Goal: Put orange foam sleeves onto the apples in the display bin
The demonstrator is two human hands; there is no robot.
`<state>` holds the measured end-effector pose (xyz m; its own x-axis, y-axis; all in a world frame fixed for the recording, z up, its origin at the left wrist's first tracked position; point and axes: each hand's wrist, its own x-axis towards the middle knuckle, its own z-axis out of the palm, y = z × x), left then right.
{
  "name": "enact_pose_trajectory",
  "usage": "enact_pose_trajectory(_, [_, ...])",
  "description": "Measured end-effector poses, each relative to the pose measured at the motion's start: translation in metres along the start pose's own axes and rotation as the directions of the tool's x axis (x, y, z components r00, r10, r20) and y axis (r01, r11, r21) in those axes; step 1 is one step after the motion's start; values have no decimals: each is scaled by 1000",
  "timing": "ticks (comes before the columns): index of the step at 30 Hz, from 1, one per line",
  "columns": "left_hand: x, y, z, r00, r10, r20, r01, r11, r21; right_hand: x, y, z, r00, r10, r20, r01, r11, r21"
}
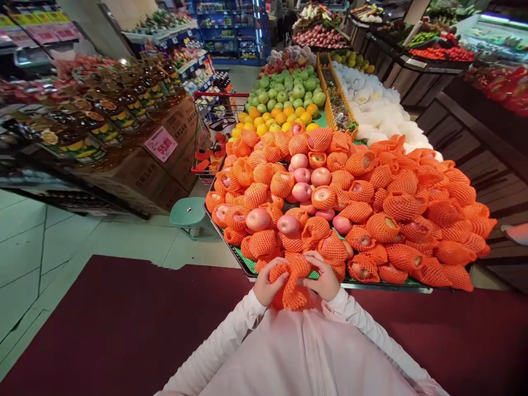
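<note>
Close to my body, at the front edge of the fruit stand, both my hands grip orange foam fruit netting [295,286]. My left hand [269,281] pinches it from the left side, fingers curled round it. From the right, my right hand [324,278] holds it between thumb and fingers. Whether a fruit sits inside the netting I cannot tell. Just beyond my hands lies a heap of netted fruit [400,208] in the same orange foam. Several bare pink apples [302,191] show in the middle of the heap, and another bare apple [258,219] lies nearer the left.
Oranges [284,116] and green apples [289,88] lie farther back, with white-netted fruit [371,104] on the right. A green stool [190,212] and a shopping cart [223,96] stand left of the stand. Boxes [136,176] carry oil bottles at far left.
</note>
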<state>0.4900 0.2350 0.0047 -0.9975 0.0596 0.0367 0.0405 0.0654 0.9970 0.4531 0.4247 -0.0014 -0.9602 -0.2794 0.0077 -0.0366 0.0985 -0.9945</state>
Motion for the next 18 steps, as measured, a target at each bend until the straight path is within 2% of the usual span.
enact_pose_trajectory(3, [-8,-14,-26,999,-34,11,35,992,-117,-5,-2,28,998,-50,-47,51,999,11])
enact_pose_trajectory(6, [-10,-30,-41,994,-113,4,110,960,-258,-14,-3,48,996,-20,-88,22,1000,16])
enact_pose_trajectory(10, [-4,-39,-48,986,-164,28,165,936,-312,-27,-9,58,985,84,-153,-73,995,75])
enact_pose_trajectory(12, [-1,-35,-47,985,-146,97,171,921,-350,-33,-14,57,970,134,-203,-109,985,133])
enact_pose_trajectory(13, [1,-31,-47,977,-134,166,188,909,-371,-36,-17,57,961,152,-232,-113,979,170])
enact_pose_trajectory(15, [5,-23,-45,932,-104,348,247,884,-397,-40,-23,56,943,178,-281,-101,958,268])
enact_pose_trajectory(16, [7,-18,-44,890,-89,447,283,877,-388,-40,-25,56,935,191,-299,-88,941,326])
enact_pose_trajectory(18, [11,-10,-44,773,-83,629,352,881,-317,-38,-28,56,923,224,-313,-66,894,443])
